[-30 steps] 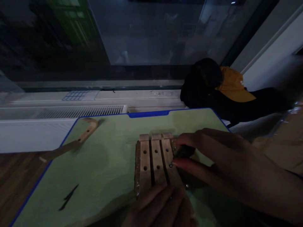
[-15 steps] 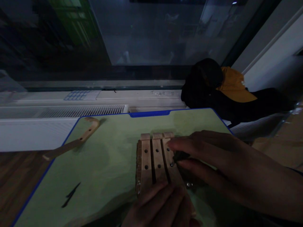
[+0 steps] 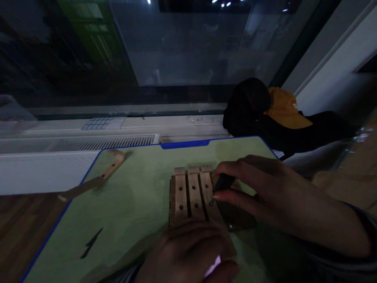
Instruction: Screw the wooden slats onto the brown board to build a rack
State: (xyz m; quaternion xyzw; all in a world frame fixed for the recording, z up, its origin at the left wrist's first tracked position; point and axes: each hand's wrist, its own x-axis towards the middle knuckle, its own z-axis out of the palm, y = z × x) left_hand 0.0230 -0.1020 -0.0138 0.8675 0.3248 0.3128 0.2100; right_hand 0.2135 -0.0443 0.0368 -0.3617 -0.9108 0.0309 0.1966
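Three light wooden slats [image 3: 196,214] with curved far ends lie side by side on a brown corky block [image 3: 173,204]. Each has two dark round spots, holes or fastener heads. My left hand [image 3: 185,249] lies across their near part, fingers bent and pressed down over them, so that part is hidden. Between thumb and fingertips, my right hand [image 3: 259,188] pinches a short black tool [image 3: 224,182]. It is tilted, and its thin tip is at the nearer dark spot of the rightmost slat. A pinkish bright patch [image 3: 213,265] shows beside my left fingers.
All this is on a pale green board [image 3: 141,188] with a blue rim. At its left edge lies another bent wooden piece [image 3: 113,164] with holes, overhanging the rim. A thin black item [image 3: 92,243] lies front left. Beyond are a radiator [image 3: 106,142], a window and caps [image 3: 284,108].
My left hand has shifted nearer and spread flatter over the slats. My right hand has tipped the black tool more upright, its tip staying by the same spot. The view has shifted slightly.
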